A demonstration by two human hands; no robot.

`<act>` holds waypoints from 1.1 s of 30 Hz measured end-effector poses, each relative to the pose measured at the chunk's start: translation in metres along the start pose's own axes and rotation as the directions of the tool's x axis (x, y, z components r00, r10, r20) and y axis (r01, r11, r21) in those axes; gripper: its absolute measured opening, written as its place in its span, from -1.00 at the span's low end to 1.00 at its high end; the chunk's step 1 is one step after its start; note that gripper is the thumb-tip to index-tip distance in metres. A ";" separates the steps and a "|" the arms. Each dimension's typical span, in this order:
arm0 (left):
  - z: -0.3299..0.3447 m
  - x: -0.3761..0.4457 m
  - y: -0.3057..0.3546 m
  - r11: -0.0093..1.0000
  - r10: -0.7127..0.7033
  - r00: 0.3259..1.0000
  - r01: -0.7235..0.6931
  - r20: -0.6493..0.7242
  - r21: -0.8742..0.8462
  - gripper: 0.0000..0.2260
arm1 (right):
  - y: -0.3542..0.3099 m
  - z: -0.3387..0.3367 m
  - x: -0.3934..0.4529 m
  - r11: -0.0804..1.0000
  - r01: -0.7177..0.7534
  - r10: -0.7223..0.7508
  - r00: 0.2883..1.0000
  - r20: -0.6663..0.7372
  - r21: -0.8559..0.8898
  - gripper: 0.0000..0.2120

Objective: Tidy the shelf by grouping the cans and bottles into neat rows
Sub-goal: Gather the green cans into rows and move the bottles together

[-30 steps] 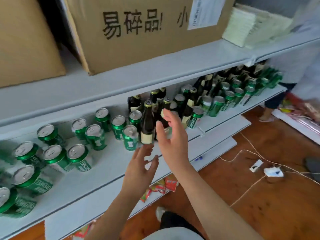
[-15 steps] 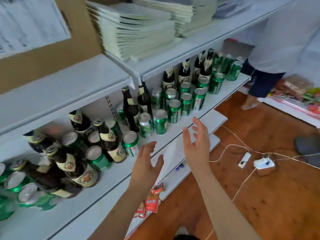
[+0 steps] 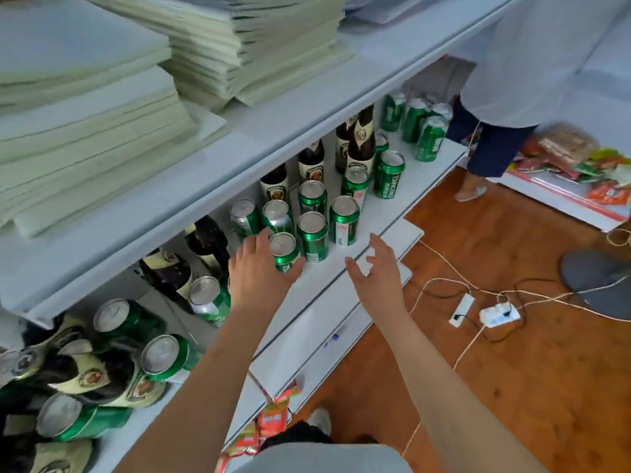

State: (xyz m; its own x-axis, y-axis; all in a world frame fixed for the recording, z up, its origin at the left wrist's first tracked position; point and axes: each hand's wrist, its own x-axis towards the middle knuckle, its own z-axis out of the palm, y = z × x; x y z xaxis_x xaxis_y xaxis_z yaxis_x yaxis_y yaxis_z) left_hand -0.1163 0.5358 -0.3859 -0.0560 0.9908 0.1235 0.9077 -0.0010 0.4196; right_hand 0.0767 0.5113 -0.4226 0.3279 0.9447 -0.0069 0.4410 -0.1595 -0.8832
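1. Head view, and the white shelf (image 3: 386, 213) fills the frame, running from near left away to far right, with stacks of pale paper (image 3: 102, 107) on the board above.
2. Along that shelf stand dark bottles (image 3: 358, 145) at the back and green cans (image 3: 343, 220) in front, loosely grouped, with a jumbled clump of both at the near left.
3. Left hand (image 3: 254, 268) now: the grip is spread, fingers straight, thumb out, cupping around the front can (image 3: 285, 249). I cannot tell whether it touches.
4. Right hand (image 3: 377, 268) hovers over the shelf edge, fingers loosely splayed, pinching nothing, well apart from any can.
5. The key relation: that front can stands upright, long axis vertical, just ahead of the left palm and to the left of the right hand. The left is clearly nearer, so I'd judge it makes the next move, nudging the can into line with its neighbours.
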 end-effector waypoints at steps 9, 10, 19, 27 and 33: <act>0.037 0.051 0.003 0.944 -0.138 0.977 0.080 0.163 0.319 -0.41 | 0.019 -0.008 0.097 0.991 0.079 -0.056 0.979 0.196 -0.108 -0.17; 0.035 0.054 0.004 0.946 -0.144 0.976 0.087 0.162 0.313 -0.42 | 0.021 -0.006 0.109 0.986 0.110 -0.076 0.966 0.249 -0.127 -0.15; 0.005 0.034 0.027 0.955 -0.249 0.968 0.252 0.043 -0.155 -0.41 | 0.032 0.003 0.169 0.973 0.230 -0.195 0.839 0.509 -0.006 -0.36; -0.014 -0.001 0.054 0.572 -0.548 0.836 0.405 0.035 -0.714 -0.43 | 0.021 -0.033 0.160 0.961 -0.013 -0.129 0.863 0.488 0.277 -0.66; -0.016 -0.040 0.075 -0.057 -0.607 0.762 0.243 0.227 -0.968 -0.56 | -0.017 -0.042 0.128 0.853 -0.300 -0.063 0.752 0.656 0.427 -0.45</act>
State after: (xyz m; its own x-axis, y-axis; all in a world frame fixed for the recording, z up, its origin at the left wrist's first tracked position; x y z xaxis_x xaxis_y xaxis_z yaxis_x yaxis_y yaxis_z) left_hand -0.0521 0.4942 -0.3450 -0.4992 0.7859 -0.3650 -0.4682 0.1099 0.8768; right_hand 0.1459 0.6233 -0.3885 -0.3291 0.9087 -0.2567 -0.0787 -0.2973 -0.9515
